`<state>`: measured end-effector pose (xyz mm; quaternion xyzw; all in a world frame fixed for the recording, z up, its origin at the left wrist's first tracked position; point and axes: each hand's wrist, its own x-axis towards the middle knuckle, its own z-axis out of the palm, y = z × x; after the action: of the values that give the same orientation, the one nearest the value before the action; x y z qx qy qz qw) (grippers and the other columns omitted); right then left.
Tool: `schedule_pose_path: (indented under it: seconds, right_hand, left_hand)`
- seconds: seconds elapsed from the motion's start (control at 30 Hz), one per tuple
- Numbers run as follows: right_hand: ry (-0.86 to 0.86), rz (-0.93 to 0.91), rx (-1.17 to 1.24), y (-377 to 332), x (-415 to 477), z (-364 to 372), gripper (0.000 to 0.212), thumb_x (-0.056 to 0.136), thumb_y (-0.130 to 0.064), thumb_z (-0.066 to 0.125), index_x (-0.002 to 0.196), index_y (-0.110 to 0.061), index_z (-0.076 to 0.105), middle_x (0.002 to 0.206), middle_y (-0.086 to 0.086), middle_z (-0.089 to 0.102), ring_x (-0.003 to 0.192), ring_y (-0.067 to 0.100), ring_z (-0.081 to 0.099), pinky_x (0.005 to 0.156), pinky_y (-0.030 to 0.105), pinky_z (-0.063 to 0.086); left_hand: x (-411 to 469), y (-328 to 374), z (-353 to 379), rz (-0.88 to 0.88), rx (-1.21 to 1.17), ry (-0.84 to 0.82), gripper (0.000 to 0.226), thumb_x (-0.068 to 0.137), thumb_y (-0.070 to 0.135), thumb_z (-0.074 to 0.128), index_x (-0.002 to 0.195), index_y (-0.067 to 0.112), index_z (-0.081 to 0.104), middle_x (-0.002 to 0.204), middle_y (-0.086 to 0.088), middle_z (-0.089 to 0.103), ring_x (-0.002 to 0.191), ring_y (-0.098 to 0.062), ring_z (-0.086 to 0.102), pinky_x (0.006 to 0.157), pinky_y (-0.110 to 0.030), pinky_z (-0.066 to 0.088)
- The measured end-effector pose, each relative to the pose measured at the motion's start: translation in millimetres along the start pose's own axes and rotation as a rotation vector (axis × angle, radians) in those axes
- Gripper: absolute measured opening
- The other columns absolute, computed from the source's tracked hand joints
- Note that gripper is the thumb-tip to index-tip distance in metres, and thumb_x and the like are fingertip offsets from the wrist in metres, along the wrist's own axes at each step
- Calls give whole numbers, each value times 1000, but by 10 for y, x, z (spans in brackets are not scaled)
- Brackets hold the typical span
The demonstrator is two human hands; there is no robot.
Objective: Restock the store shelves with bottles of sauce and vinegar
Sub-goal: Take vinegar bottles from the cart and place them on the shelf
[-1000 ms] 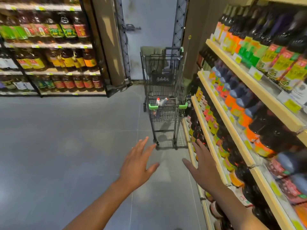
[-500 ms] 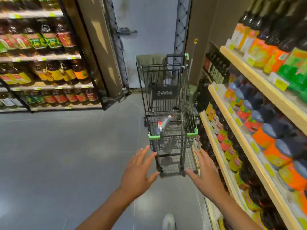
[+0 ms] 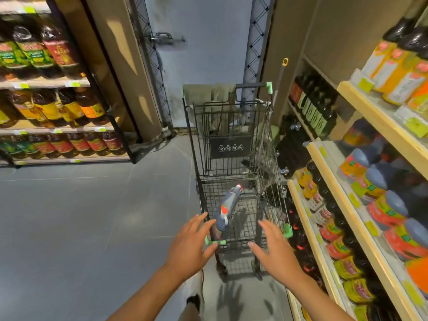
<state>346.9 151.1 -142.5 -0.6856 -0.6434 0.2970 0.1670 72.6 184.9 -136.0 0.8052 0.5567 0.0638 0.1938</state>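
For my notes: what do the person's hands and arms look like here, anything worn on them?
Both forearms are bare, with no sleeve in view. The left hand and right hand wear no gloves, and I see no rings, watch or wristband.

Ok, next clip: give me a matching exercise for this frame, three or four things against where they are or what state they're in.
Things:
1. bottles
2. cloth
3. left hand
4. cart

Places or states:
A. draped over the cart's far end
B. open, fingers spread, at the cart's near left corner
C. lying in the cart's basket
D. standing in the aisle beside the right-hand shelves

Pairs: 1-C, 2-A, 3-B, 4-D
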Motion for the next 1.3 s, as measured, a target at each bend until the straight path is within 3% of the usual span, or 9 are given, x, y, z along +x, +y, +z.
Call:
schedule_pose_path:
  seconds: [0.23, 0.33, 0.43, 0.57, 0.7, 0.87, 1.0, 1.13, 1.3]
  right_hand:
    - [-23, 137, 17, -58, 904, 345, 61, 99, -45, 59, 153, -25, 38, 154, -13, 35, 145, 10, 33, 118, 23, 26]
    - [6, 230, 54, -28, 1192, 547, 51, 95, -24, 69, 141, -7, 54, 145, 10, 53, 137, 28, 50, 115, 34, 37]
    - [-21, 344, 130, 7, 1496, 757, 51, 94, -30, 72, 139, -11, 56, 135, 7, 58, 123, 28, 58, 99, 38, 50]
    - [-81, 407, 175, 192, 1891, 1158, 60, 94, -38, 70, 146, -18, 47, 142, 4, 53, 130, 24, 53, 105, 32, 43]
    - [-193, 373, 143, 501, 2197, 1624, 77, 86, -41, 76, 150, -20, 39, 146, 1, 49, 132, 22, 49, 98, 28, 37]
    - [-259, 296, 158, 888, 2470, 2111, 98, 70, -51, 87, 148, -19, 39, 137, -2, 54, 123, 17, 54, 98, 29, 45]
    - [-181, 305, 229, 1031, 2561, 2315, 90, 69, -52, 86, 141, -21, 43, 128, -1, 57, 112, 17, 56, 89, 32, 51]
    - [-137, 337, 289, 1088, 2576, 2378, 86, 68, -52, 84, 140, -33, 40, 129, -9, 54, 111, 13, 53, 87, 31, 47]
    - [-91, 323, 269, 1101, 2593, 2439, 89, 67, -43, 90, 141, -26, 43, 130, -5, 57, 115, 17, 56, 90, 37, 53]
  left_hand:
    - [1400, -698, -65, 173, -2, -134, 46, 92, 32, 56, 137, 21, 61, 147, -3, 56, 142, -27, 46, 113, -40, 41]
    - [2009, -966, -15, 270, 93, -190, 31, 91, 27, 59, 120, 21, 69, 124, -2, 68, 119, -29, 60, 98, -40, 49]
    - [2574, -1134, 102, 293, 237, -287, 29, 96, 31, 55, 121, 21, 66, 120, -6, 69, 117, -31, 61, 105, -42, 41]
    - [3078, -1258, 391, 341, 437, -393, 37, 98, 40, 48, 131, 28, 59, 128, 3, 65, 125, -24, 56, 116, -44, 26]
    - [3388, -1316, 646, 370, 436, -371, 34, 95, 33, 53, 127, 28, 60, 120, 6, 68, 111, -21, 64, 97, -35, 43]
    - [3435, -1348, 868, 325, 445, -234, 11, 81, 28, 69, 91, 27, 74, 83, 7, 72, 77, -20, 68, 64, -28, 47]
    - [3448, -1400, 978, 344, 443, -166, 4, 74, 22, 73, 70, 24, 72, 68, 7, 67, 63, -21, 64, 61, -26, 42]
    - [3455, -1406, 995, 359, 461, -157, 6, 74, 24, 70, 69, 25, 70, 67, 7, 65, 65, -20, 62, 62, -27, 35]
    - [3462, -1439, 1022, 376, 466, -143, 11, 78, 26, 63, 70, 26, 71, 69, 8, 65, 67, -19, 62, 62, -27, 31]
